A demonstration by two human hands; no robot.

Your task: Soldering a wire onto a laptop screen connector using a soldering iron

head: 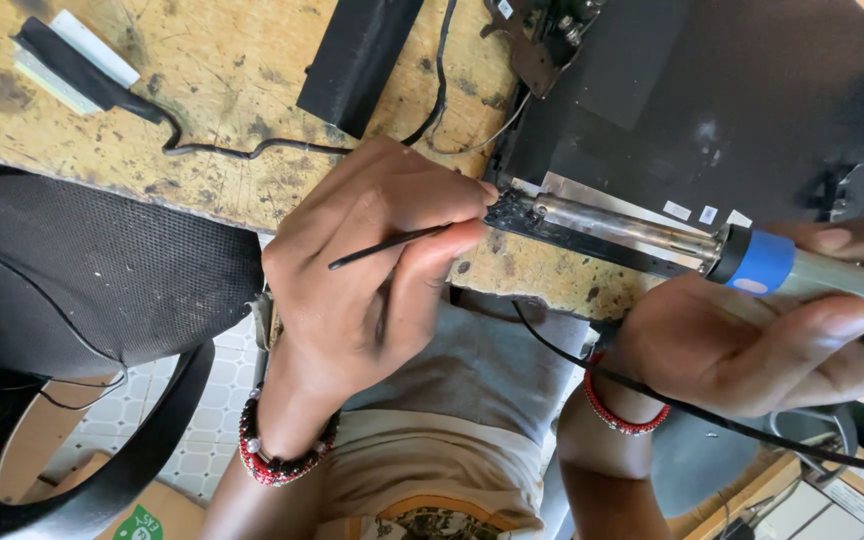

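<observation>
view: head camera looking down over the edge of a worn wooden workbench (232, 90), the person's lap below it.

left hand (372, 270): fingers curled together, thumb and forefinger pinched on a thin black wire (387, 245); the wire runs from the pinch out over the palm side, its far end free. a beaded red and dark bracelet (277, 455) sits on this wrist.

right hand (772, 335): wrapped around the handle of a soldering iron (712, 250), fingers closed on the pale grip just behind its blue collar. a red bead bracelet (617, 410) is on this wrist.

soldering iron: lies nearly level across the bench edge, metal barrel pointing toward the left hand, tip at a small dark part (512, 210) right beside the left fingertips. whether the tip touches the part cannot be told.

dark part: narrow, black, lying on the bench edge at the corner of a black panel (712, 90).

black panel: large, flat, matte, filling the upper right of the bench, a metal hinge bracket (542, 35) at its top corner.

other bench items: black flat bar (357, 55) lying aslant; ribbon connector with black cable (82, 65) at upper left.

cord: black cord (752, 425) passes under the right wrist toward the lower right.

beside bench: black mesh chair (102, 280) on the left, over tiled floor.
</observation>
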